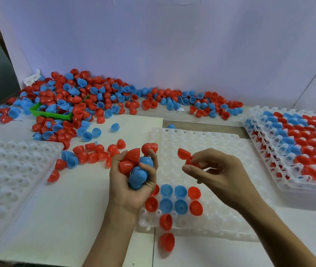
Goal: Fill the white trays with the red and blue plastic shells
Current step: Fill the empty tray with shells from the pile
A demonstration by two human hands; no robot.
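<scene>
My left hand (134,176) cups a handful of red and blue shells (136,166) above the left edge of the white tray (201,147) in front of me. My right hand (213,170) hovers over the tray's middle and pinches a red shell (189,160); another red shell (182,153) sits at its fingertips. Several blue and red shells (174,201) fill cells in the tray's near rows. One red shell (167,240) lies on the table just in front of the tray.
A big pile of loose red and blue shells (72,101) covers the back left, over a green bin (37,110). Loose red shells (91,153) lie near my left hand. An unfilled white tray (4,170) lies left; filled stacked trays (297,143) stand right.
</scene>
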